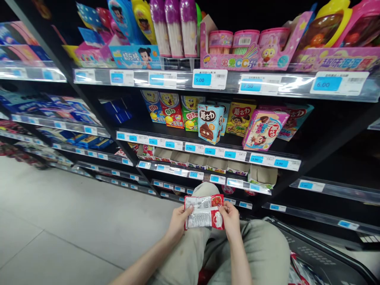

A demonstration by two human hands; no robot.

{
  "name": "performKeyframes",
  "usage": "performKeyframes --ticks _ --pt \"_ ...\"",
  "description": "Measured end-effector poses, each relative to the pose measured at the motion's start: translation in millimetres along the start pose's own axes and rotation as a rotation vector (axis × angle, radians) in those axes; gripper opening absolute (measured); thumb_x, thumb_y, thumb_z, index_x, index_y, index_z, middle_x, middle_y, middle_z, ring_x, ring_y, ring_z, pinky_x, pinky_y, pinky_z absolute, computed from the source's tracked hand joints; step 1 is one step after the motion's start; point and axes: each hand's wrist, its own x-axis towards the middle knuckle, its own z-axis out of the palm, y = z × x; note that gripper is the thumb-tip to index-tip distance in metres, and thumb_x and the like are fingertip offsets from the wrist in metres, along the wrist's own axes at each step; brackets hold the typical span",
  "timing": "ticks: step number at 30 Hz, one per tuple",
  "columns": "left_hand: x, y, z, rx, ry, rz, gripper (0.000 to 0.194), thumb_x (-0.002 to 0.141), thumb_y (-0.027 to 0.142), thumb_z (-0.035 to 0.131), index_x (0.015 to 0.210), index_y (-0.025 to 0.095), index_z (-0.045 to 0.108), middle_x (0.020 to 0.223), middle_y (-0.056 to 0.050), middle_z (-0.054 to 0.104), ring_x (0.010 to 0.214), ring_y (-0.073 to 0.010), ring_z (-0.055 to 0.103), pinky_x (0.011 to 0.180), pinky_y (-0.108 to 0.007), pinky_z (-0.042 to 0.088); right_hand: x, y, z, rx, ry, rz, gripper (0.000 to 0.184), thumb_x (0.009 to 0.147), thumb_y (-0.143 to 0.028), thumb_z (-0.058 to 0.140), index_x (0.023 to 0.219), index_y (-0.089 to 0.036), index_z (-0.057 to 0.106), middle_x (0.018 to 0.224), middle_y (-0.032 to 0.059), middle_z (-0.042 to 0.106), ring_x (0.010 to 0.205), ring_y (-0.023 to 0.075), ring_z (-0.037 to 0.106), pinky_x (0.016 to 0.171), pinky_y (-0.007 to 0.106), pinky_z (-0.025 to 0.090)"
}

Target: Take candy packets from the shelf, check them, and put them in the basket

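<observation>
Above my knees, a shiny red-and-white packet (203, 213) is stretched between both hands. It has small print on its pale part and a red fruit picture at one corner. A seam or gap runs across its middle, and I cannot tell whether it is one packet or two side by side. My left hand (177, 221) pinches the left edge with its thumb on top. On the opposite edge, my right hand (231, 217) is closed the same way. Fingers under the packet are hidden.
Ahead stands a dark shelf with snack boxes, including a blue box (210, 123) and a pink box (265, 130). Open cardboard trays (197, 161) sit lower down. A dark plastic basket (320, 253) holding packets is at my right. Tiled floor (59, 213) extends left.
</observation>
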Motion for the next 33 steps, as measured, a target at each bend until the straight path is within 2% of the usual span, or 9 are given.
performKeyframes --ticks 6,10,13,16,18,20,26,30,33 --pt "-1.3 9.8 -1.6 0.128 0.037 0.088 0.036 0.070 0.041 0.059 0.089 0.011 0.064 0.072 -0.006 0.067 0.068 -0.0200 0.061 0.064 -0.029 0.046 -12.3 -13.1 10.9 -0.079 0.048 -0.070 0.014 0.072 -0.031 0.053 0.068 -0.019 0.049 0.054 -0.0047 0.050 0.048 0.0106 0.044 0.047 0.021 0.034" --pt "-0.6 29.9 -6.7 0.438 0.138 0.293 0.034 0.073 0.045 0.053 0.079 0.013 0.064 0.071 -0.003 0.064 0.070 -0.0175 0.056 0.064 -0.023 0.042 -23.7 -24.9 22.5 -0.272 -0.010 -0.155 0.017 0.075 -0.033 0.050 0.077 -0.017 0.055 0.062 -0.0006 0.059 0.053 0.0130 0.050 0.051 0.022 0.037" --pt "0.5 44.6 -10.1 0.688 0.231 0.444 0.034 0.077 0.043 0.047 0.066 0.014 0.060 0.059 0.001 0.055 0.062 -0.0135 0.049 0.058 -0.020 0.036 -28.6 -28.8 33.0 -0.297 0.024 -0.174 0.019 0.078 -0.032 0.046 0.075 -0.017 0.055 0.065 0.0008 0.061 0.056 0.0140 0.052 0.054 0.023 0.040" --pt "0.4 49.8 -13.7 0.815 0.299 0.484 0.036 0.077 0.043 0.045 0.055 0.015 0.050 0.049 0.004 0.040 0.051 -0.0101 0.037 0.049 -0.019 0.029 -30.0 -30.2 39.7 -0.220 -0.029 -0.122 0.015 0.075 -0.030 0.051 0.081 -0.017 0.057 0.069 0.0020 0.064 0.063 0.0166 0.056 0.059 0.025 0.043" --pt "-0.8 48.8 -16.0 0.841 0.295 0.483 0.037 0.077 0.043 0.045 0.053 0.015 0.047 0.048 0.004 0.037 0.050 -0.0095 0.034 0.048 -0.019 0.027 -29.2 -30.9 41.4 -0.181 -0.074 -0.061 0.017 0.067 -0.026 0.060 0.081 -0.017 0.058 0.069 0.0021 0.065 0.064 0.0188 0.059 0.060 0.027 0.045" --pt "-2.6 47.2 -16.8 0.848 0.302 0.484 0.037 0.076 0.043 0.046 0.051 0.015 0.045 0.047 0.004 0.034 0.049 -0.0092 0.032 0.047 -0.019 0.026 -27.7 -31.5 42.0 -0.178 -0.060 -0.002 0.017 0.063 -0.025 0.063 0.077 -0.016 0.061 0.066 0.0028 0.066 0.064 0.0208 0.060 0.059 0.028 0.046" --pt "-3.4 48.7 -4.6 0.721 0.373 0.481 0.039 0.075 0.044 0.048 0.050 0.015 0.045 0.046 0.004 0.035 0.048 -0.0086 0.032 0.046 -0.019 0.026 -23.0 -32.2 42.3 -0.115 0.044 0.036 0.021 0.068 -0.032 0.059 0.076 -0.014 0.062 0.064 0.0042 0.066 0.060 0.0201 0.058 0.057 0.029 0.046" --pt "-4.1 48.6 4.4 0.589 0.323 0.393 0.038 0.075 0.046 0.048 0.053 0.014 0.049 0.046 0.005 0.039 0.046 -0.0085 0.034 0.046 -0.019 0.028 -21.2 -32.5 36.4 0.022 0.027 0.096 0.023 0.065 -0.034 0.063 0.077 -0.014 0.062 0.068 0.0046 0.067 0.060 0.0196 0.059 0.056 0.028 0.046" --pt "-7.6 47.9 6.1 0.587 0.274 0.408 0.038 0.072 0.047 0.051 0.051 0.015 0.049 0.046 0.005 0.039 0.046 -0.0086 0.035 0.046 -0.019 0.027 -22.2 -34.1 29.0 0.101 -0.005 0.098 0.024 0.062 -0.034 0.066 0.077 -0.016 0.063 0.067 0.0039 0.067 0.060 0.0194 0.060 0.057 0.029 0.047"
